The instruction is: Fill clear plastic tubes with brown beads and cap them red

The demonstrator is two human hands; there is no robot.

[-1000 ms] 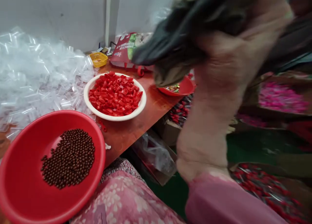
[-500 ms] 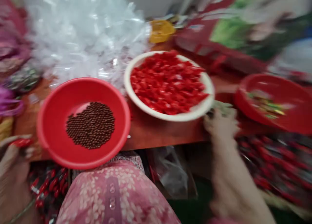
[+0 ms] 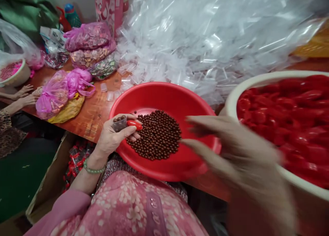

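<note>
Hands flank brown beads, the left holding a clear container.

Open gap over red basin between left hand and right hand, clear plastic heaped behind, white bowl at right, pink bags barring far left

Brown balls heaped loose in red bowl. Clear tube, several balls inside, over bowl's left side; glossy red cap at its right end.
</note>
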